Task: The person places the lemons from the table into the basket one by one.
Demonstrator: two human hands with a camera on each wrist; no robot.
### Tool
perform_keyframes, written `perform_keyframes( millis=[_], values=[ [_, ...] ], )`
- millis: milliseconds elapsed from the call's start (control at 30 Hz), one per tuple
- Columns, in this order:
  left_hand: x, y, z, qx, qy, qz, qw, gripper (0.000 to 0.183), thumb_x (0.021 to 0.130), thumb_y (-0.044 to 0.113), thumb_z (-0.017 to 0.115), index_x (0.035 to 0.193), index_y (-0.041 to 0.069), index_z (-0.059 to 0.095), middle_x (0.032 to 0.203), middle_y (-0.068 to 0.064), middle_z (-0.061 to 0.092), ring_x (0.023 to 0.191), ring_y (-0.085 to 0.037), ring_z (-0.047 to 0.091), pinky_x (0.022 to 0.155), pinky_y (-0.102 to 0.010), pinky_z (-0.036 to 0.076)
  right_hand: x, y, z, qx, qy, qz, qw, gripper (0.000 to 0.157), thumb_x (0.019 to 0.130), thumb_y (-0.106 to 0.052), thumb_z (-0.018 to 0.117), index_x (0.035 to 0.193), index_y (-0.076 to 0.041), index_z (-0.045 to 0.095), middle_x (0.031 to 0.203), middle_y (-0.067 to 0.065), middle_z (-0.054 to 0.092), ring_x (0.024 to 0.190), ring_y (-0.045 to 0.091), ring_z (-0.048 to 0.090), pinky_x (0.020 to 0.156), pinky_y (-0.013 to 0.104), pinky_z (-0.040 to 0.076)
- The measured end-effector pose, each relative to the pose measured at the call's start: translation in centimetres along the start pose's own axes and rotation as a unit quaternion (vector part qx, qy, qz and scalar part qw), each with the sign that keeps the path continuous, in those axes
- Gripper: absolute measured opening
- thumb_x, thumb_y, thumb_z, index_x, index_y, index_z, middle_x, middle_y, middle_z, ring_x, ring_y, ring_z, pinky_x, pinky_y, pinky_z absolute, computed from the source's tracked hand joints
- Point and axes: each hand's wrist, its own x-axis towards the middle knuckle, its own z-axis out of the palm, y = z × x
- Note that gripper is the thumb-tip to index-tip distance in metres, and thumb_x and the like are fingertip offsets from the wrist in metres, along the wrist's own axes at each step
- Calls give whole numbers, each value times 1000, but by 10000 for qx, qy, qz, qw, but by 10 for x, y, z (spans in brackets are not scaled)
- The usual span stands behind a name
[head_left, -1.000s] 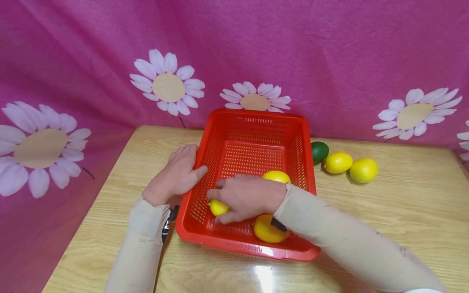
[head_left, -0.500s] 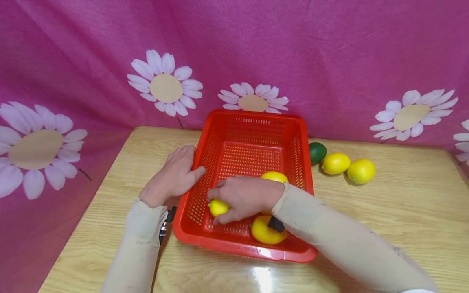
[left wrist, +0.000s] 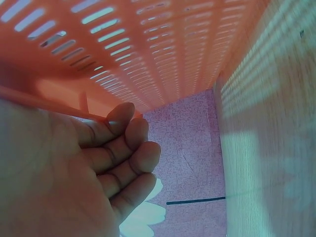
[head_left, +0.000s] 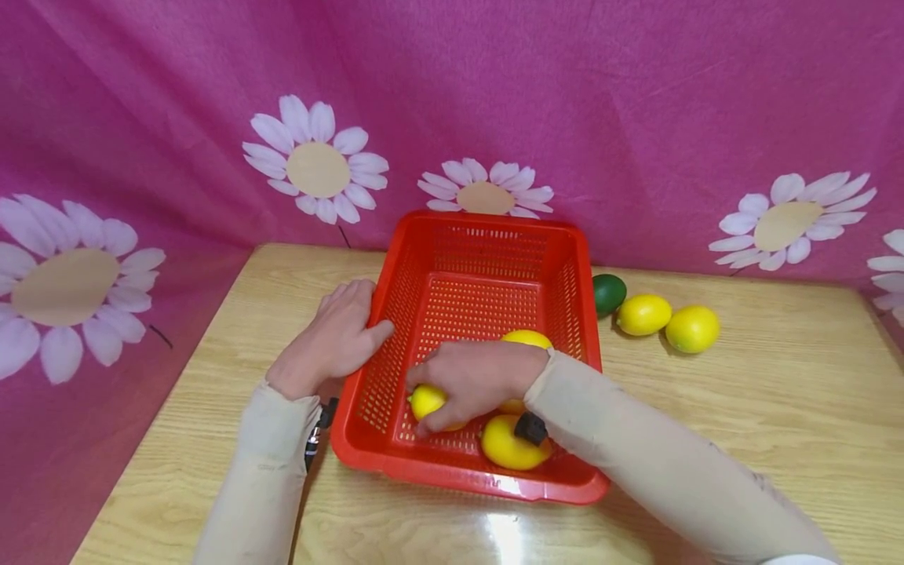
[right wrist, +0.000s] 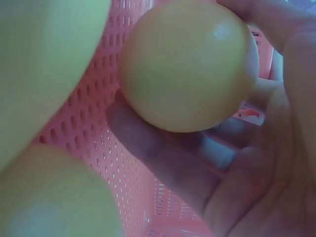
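Head view: R hand curled round a lemon in the red basket; L hand pinched the rim, thumb on top. L wrist view: fingers bent outside; basket prob. light, bendy. R wrist view: lemon looked smooth, prob. firm & slippy, best held round its fat middle.

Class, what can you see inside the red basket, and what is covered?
The right hand grips one yellow fruit; another lies near the front rim; a third shows beyond that hand. Hand and sleeve hide what lies beneath, so the count is uncertain.
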Motion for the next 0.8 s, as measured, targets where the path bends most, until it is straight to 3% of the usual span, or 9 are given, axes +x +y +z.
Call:
perform_keyframes(
  millis=[567,800],
  values=[
    [0,1,0,-31,-29,-54,10000,40,96,27,54,130,6,49,111,-8,57,110,-25,48,100,-46,39,-1,2,3,242,-452,404,9979,36,87,-48,75,117,-30,68,84,-13,68,74,7,63,73,26,52],
    [0,1,0,-10,-5,-25,10000,39,96,27,54,128,5,50,109,-8,57,108,-25,49,99,-46,39,-2,2,3,316,-635,568,9959,41,86,-48,75,122,-30,67,88,-13,68,77,8,64,76,26,53]
  ],
)
